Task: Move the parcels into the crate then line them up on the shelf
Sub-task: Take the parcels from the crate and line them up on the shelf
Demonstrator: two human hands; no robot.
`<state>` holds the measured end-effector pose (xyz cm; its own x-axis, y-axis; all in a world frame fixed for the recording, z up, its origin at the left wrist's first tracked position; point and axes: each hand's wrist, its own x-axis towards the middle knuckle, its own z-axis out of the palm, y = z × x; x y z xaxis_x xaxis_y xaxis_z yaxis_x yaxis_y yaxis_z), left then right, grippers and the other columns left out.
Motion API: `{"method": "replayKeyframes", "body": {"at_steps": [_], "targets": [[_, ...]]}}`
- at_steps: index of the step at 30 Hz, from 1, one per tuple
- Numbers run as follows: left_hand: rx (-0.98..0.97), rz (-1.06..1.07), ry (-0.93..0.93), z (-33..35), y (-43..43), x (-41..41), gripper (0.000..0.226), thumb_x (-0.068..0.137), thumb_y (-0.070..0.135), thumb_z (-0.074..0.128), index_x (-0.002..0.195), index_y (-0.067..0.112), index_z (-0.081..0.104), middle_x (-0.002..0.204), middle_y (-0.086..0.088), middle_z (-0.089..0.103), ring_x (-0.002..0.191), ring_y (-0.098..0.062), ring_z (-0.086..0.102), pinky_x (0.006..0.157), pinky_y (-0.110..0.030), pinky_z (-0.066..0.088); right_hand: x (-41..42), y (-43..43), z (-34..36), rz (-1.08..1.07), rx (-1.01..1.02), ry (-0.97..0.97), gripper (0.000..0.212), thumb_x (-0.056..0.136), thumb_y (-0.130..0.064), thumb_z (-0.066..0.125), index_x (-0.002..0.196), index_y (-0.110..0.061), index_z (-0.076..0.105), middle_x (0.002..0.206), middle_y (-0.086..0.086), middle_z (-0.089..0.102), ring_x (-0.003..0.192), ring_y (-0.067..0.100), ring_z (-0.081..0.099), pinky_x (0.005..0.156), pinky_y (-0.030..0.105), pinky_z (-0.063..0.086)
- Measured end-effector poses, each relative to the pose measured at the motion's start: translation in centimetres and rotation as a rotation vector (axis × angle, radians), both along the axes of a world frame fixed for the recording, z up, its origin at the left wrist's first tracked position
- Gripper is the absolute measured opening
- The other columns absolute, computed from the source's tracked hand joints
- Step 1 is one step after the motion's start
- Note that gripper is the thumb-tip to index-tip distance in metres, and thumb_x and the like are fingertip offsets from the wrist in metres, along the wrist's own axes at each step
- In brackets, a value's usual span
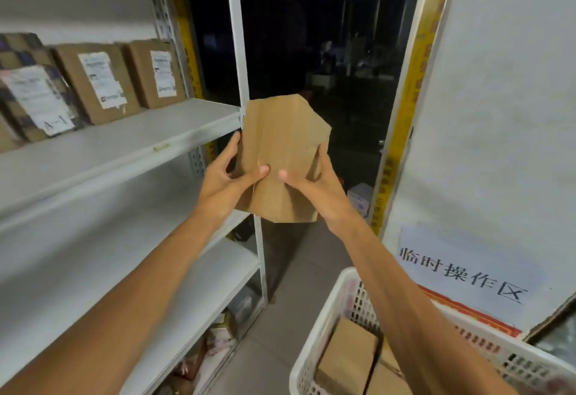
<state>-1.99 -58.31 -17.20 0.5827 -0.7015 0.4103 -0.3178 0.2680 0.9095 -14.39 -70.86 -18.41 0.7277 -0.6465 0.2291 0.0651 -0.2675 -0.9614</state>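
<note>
I hold a brown cardboard parcel up in the air with both hands, just right of the shelf's front upright. My left hand grips its left edge, thumb on the near face. My right hand grips its right edge the same way. On the white shelf at the left stand three labelled parcels in a row: a patterned one, a brown one and a second brown one. The white plastic crate sits at the lower right with more brown parcels inside.
The shelf unit's white upright stands right beside the held parcel. Lower shelves hold bags and packets. A white wall with a printed sign is at the right. A dark doorway lies straight ahead.
</note>
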Motion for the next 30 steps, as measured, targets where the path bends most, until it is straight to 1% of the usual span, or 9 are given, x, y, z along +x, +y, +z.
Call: {"method": "replayKeyframes", "body": {"at_steps": [2, 6, 11, 14, 17, 21, 24, 27, 30], "targets": [[0.023, 0.067, -0.018, 0.4, 2.5, 1.5, 0.076, 0.074, 0.028, 0.074, 0.139, 0.037, 0.035, 0.123, 0.031, 0.048, 0.11, 0.014, 0.049, 0.087, -0.011, 0.047, 2.4, 2.4, 0.1, 0.017, -0.007, 0.033, 0.122, 0.048, -0.068, 0.083, 0.143, -0.051, 0.008, 0.143, -0.002, 0.035, 0.128, 0.02, 0.043, 0.105, 0.049, 0.042], [-0.061, 0.07, 0.242, 0.9, 7.2, 5.8, 0.037, 0.084, 0.029, 0.064, 0.121, 0.029, 0.059, 0.11, 0.015, 0.068, 0.103, -0.006, 0.063, 0.081, -0.023, 0.05, 5.1, 5.9, 1.4, 0.091, 0.076, -0.153, 0.093, 0.065, -0.031, 0.087, 0.14, -0.04, 0.033, 0.13, -0.012, 0.052, 0.117, 0.008, 0.052, 0.097, 0.035, 0.047], [0.057, -0.219, 0.382, -1.2, 12.8, 9.1, 0.081, 0.076, 0.073, 0.037, 0.139, 0.024, 0.044, 0.136, -0.003, 0.057, 0.126, -0.021, 0.053, 0.094, -0.038, 0.051, 8.1, 11.0, 2.8, 0.26, 0.119, -0.172, 0.103, 0.059, -0.034, 0.084, 0.147, -0.034, 0.03, 0.132, -0.007, 0.052, 0.115, 0.01, 0.055, 0.089, 0.028, 0.049], [0.063, -0.205, 0.394, -1.7, 15.3, 9.8, 0.102, 0.061, 0.085, 0.05, 0.144, 0.028, 0.037, 0.143, 0.0, 0.049, 0.132, -0.021, 0.047, 0.1, -0.042, 0.047, 9.7, 13.1, 2.7, 0.342, 0.134, -0.141, 0.096, 0.065, -0.034, 0.082, 0.146, -0.035, 0.031, 0.13, -0.006, 0.053, 0.113, 0.009, 0.057, 0.082, 0.024, 0.049], [0.097, -0.07, 0.306, -1.7, 17.9, 10.3, 0.094, 0.065, 0.083, 0.052, 0.143, 0.032, 0.037, 0.137, 0.003, 0.054, 0.124, -0.019, 0.053, 0.096, -0.037, 0.047, 10.9, 13.8, 2.1, 0.455, 0.139, -0.126, 0.076, 0.078, -0.032, 0.074, 0.144, -0.034, 0.036, 0.128, -0.006, 0.059, 0.112, 0.009, 0.06, 0.082, 0.026, 0.054], [0.042, 0.2, 0.199, -1.2, 20.1, 10.3, 0.084, 0.073, 0.059, 0.058, 0.147, 0.034, 0.029, 0.089, 0.012, 0.064, 0.071, -0.003, 0.061, 0.065, -0.022, 0.051, 12.3, 14.4, 2.1, 0.509, 0.116, -0.109, 0.051, 0.083, -0.037, 0.064, 0.133, -0.034, 0.051, 0.118, -0.01, 0.066, 0.109, 0.008, 0.064, 0.092, 0.035, 0.054], [0.013, 0.355, 0.19, -0.9, 21.6, 10.1, 0.087, 0.073, 0.042, 0.064, 0.149, 0.036, 0.022, 0.118, 0.006, 0.057, 0.085, -0.002, 0.066, 0.061, -0.026, 0.053, 13.4, 14.5, 2.5, 0.483, -0.013, -0.079, 0.038, 0.09, -0.035, 0.062, 0.127, -0.038, 0.054, 0.121, -0.011, 0.063, 0.109, 0.003, 0.061, 0.097, 0.037, 0.052], [-0.005, 0.48, 0.215, -0.9, 22.2, 9.6, 0.097, 0.07, 0.038, 0.071, 0.15, 0.035, 0.017, 0.126, 0.003, 0.056, 0.095, -0.01, 0.067, 0.066, -0.037, 0.058, 14.4, 15.2, 3.1, 0.437, -0.082, -0.125, 0.055, 0.092, -0.034, 0.062, 0.142, -0.037, 0.04, 0.133, -0.01, 0.055, 0.115, 0.002, 0.054, 0.103, 0.033, 0.046], [-0.021, 0.579, 0.219, 0.2, 21.9, 8.6, 0.077, 0.083, 0.023, 0.067, 0.146, 0.03, 0.023, 0.111, 0.008, 0.059, 0.083, -0.002, 0.069, 0.064, -0.028, 0.058, 15.5, 16.5, 4.1, 0.528, -0.093, -0.063, 0.108, 0.072, -0.049, 0.077, 0.152, -0.041, 0.004, 0.147, -0.007, 0.036, 0.123, 0.006, 0.043, 0.099, 0.031, 0.042]]}}
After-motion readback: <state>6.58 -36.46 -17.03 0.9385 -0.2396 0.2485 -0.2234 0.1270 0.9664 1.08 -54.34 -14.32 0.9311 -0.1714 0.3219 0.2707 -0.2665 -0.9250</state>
